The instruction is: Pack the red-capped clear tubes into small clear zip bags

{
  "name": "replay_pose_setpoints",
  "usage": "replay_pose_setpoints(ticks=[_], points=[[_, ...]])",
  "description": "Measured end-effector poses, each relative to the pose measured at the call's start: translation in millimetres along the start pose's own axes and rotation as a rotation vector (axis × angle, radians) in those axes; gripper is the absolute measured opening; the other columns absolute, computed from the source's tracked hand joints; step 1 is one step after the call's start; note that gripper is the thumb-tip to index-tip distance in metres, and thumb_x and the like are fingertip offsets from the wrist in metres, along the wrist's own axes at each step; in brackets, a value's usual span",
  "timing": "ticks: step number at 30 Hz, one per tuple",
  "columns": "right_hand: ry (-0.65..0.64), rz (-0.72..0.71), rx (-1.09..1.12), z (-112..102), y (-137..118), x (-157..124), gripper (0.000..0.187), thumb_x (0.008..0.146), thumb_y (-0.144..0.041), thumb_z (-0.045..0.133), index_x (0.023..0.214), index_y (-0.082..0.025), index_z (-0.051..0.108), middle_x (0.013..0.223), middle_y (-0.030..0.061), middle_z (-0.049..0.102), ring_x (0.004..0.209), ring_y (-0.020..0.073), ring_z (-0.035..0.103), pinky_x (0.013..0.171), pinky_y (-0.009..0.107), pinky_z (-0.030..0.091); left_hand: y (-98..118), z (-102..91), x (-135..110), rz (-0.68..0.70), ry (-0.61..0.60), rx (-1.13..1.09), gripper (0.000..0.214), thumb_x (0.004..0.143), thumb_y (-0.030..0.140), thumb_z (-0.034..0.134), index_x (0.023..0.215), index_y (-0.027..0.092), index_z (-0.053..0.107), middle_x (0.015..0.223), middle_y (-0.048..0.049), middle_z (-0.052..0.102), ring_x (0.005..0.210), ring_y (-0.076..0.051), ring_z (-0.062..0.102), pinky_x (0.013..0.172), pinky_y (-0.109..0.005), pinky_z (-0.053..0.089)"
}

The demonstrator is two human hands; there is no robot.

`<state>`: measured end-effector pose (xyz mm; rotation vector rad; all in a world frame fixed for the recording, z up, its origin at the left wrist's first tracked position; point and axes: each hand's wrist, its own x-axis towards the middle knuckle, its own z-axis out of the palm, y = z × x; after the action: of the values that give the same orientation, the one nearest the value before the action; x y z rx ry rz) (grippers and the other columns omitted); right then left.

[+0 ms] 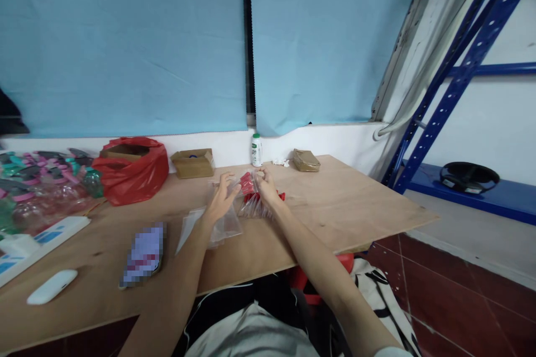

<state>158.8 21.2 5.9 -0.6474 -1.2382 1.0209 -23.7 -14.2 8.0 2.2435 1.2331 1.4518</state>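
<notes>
Clear plastic bag with bright red pieces showing in it (247, 184) sits at the centre of the frame in the head view, raised between the two hands just above the pale brown wooden worktop (335, 195). The right hand (268, 185) has its fingers curled in and appears to grip the bag's right side. The left hand (220, 199) is loosely open at the bag's left, thumb and fingers apart; whether its fingertips touch the film is too small to tell.

Right below, around the centre of the frame, lies a cluster of slender, see-through pieces with red ends (256, 209), partly hidden by the right hand. Flat, clear, thin plastic sleeves (226, 228) lie to the lower left of it, under the left hand and forearm.

Such thin film probably slips and creases easily, so a firm pinch at one edge with the right hand, and a light, spread hold from the left, should serve best. Keeping the bag over the cluster would let anything loose drop onto the worktop near the hands. The left wrist is best kept high, since dragging it could shift the sleeves beneath.
</notes>
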Motion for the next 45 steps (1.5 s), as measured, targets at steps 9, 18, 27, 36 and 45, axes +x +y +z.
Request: replay_pose_setpoints(ticks=[9, 18, 27, 36, 45], points=[[0.142, -0.110, -0.204, -11.1, -6.6, 3.1, 0.025, 0.076, -0.043, 0.073, 0.084, -0.022, 0.062, 0.078, -0.0007, 0.065, 0.070, 0.0150, 0.058, 0.069, 0.027, 0.050, 5.2, 1.9, 2.2, -0.103, 0.049, 0.030, 0.030, 0.094, 0.052, 0.062, 0.109, 0.026, 0.063, 0.086, 0.0003, 0.070, 0.070, -0.017, 0.061, 0.070, -0.028, 0.047], [-0.011, 0.081, -0.055, -12.3, -6.4, 6.0, 0.034, 0.068, -0.040, 0.083, 0.092, -0.017, 0.076, 0.086, 0.0048, 0.077, 0.076, 0.0173, 0.067, 0.078, 0.032, 0.054, 2.0, -2.0, 0.0, -0.163, 0.091, 0.141, 0.033, 0.097, 0.057, 0.057, 0.102, 0.028, 0.069, 0.083, -0.0003, 0.073, 0.062, -0.017, 0.059, 0.064, -0.027, 0.041], [-0.231, 0.108, -0.014, -13.4, -15.5, -2.7, 0.037, 0.077, -0.050, 0.082, 0.094, -0.017, 0.077, 0.077, -0.0020, 0.069, 0.065, 0.0114, 0.057, 0.067, 0.025, 0.048, 3.1, -4.2, -0.9, -0.109, 0.115, 0.123, 0.035, 0.100, 0.056, 0.054, 0.094, 0.025, 0.071, 0.085, -0.0022, 0.076, 0.074, -0.019, 0.064, 0.070, -0.027, 0.042], [-0.324, 0.279, 0.129, -11.1, -20.0, -9.5, 0.047, 0.060, -0.035, 0.097, 0.099, -0.018, 0.075, 0.095, 0.0025, 0.076, 0.087, 0.0166, 0.070, 0.084, 0.031, 0.058, 3.4, -7.3, -2.0, -0.171, 0.164, 0.255, 0.033, 0.099, 0.052, 0.056, 0.097, 0.026, 0.076, 0.091, -0.0053, 0.077, 0.087, -0.022, 0.069, 0.077, -0.028, 0.044], [-0.349, 0.263, 0.101, -16.8, -20.9, -9.2, 0.047, 0.061, -0.034, 0.097, 0.098, -0.016, 0.075, 0.085, 0.0020, 0.076, 0.074, 0.0142, 0.068, 0.079, 0.030, 0.057, 8.5, -7.6, -1.6, -0.088, 0.063, 0.218, 0.032, 0.101, 0.051, 0.053, 0.098, 0.026, 0.074, 0.093, -0.0031, 0.078, 0.087, -0.021, 0.071, 0.080, -0.028, 0.046]])
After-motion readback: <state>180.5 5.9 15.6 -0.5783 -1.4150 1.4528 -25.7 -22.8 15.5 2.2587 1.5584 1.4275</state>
